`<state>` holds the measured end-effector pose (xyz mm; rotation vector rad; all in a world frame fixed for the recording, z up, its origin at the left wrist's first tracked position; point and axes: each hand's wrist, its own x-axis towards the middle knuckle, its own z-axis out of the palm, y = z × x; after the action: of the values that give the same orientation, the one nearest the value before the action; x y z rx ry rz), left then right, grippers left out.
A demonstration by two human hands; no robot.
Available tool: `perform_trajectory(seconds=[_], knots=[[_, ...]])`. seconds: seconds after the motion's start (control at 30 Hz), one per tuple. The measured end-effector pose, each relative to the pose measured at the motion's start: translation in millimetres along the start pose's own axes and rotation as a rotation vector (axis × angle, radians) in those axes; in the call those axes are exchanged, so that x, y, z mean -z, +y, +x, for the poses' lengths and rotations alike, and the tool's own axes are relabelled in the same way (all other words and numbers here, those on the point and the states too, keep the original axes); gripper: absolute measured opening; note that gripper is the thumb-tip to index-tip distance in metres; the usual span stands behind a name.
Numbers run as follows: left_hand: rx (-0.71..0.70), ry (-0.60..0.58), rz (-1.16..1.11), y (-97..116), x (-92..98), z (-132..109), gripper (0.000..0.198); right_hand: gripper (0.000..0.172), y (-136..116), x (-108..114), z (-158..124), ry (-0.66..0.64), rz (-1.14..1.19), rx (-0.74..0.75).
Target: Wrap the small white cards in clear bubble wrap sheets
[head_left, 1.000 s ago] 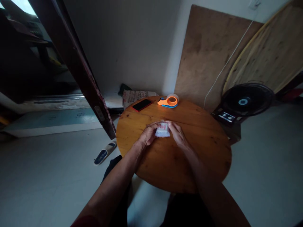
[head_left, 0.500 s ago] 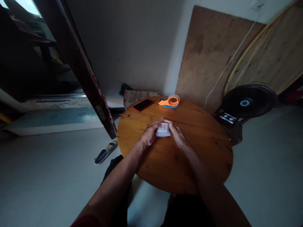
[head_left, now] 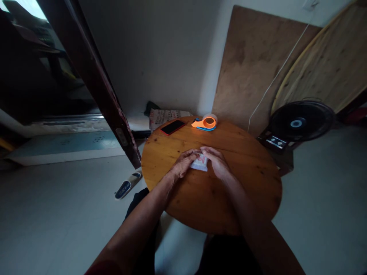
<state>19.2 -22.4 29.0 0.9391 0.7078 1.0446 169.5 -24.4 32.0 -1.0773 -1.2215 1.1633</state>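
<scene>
Between my hands, over the middle of the round wooden table (head_left: 183, 206), is a small whitish packet (head_left: 200, 163) with red print, in what looks like clear plastic or bubble wrap. My left hand (head_left: 183, 163) grips its left side, thumb across the top. My right hand (head_left: 216, 159) closes on its upper right corner, fingers curled round the far edge. The far edge is hidden by my fingers. Beyond my hands lie an orange tape dispenser (head_left: 200, 123) with a blue base and a phone (head_left: 172, 127) with a red edge.
A printed paper bag (head_left: 160, 117) sits behind the table against the wall. On the right stands a black round fan (head_left: 304, 121). A slipper (head_left: 126, 187) lies on the floor at the left, near a dark door frame (head_left: 97, 72). A brown board (head_left: 246, 65) leans on the wall.
The packet has turned and tilted slightly, its near edge shifting a little toward me. My right hand has moved slightly right, and both hands' fingers now cover more of the packet's far side.
</scene>
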Motion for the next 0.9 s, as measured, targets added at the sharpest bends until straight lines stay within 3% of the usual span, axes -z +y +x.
perform_trajectory(seconds=[0.3,0.53,0.63,0.77,0.9], knots=[[-0.024,-0.017,0.068,-3.0,0.9,0.2,0.032,0.022,-5.7,-2.1,-4.0,0.067,-0.151,0.183],[-0.047,0.045,0.000,-1.1,-1.0,0.4,0.027,0.020,-6.0,-1.8,-4.2,0.001,-0.392,0.370],[-0.046,0.085,-0.074,1.3,-0.6,1.1,0.028,0.026,-8.3,-3.3,-7.8,-0.030,-0.559,0.485],[-0.040,0.067,-0.236,5.0,2.4,3.1,0.031,0.039,-13.5,-5.9,-16.3,-0.089,-0.962,0.612],[-0.066,0.070,-0.307,6.6,4.2,4.2,0.033,0.042,-14.1,-6.2,-19.3,-0.053,-1.192,0.702]])
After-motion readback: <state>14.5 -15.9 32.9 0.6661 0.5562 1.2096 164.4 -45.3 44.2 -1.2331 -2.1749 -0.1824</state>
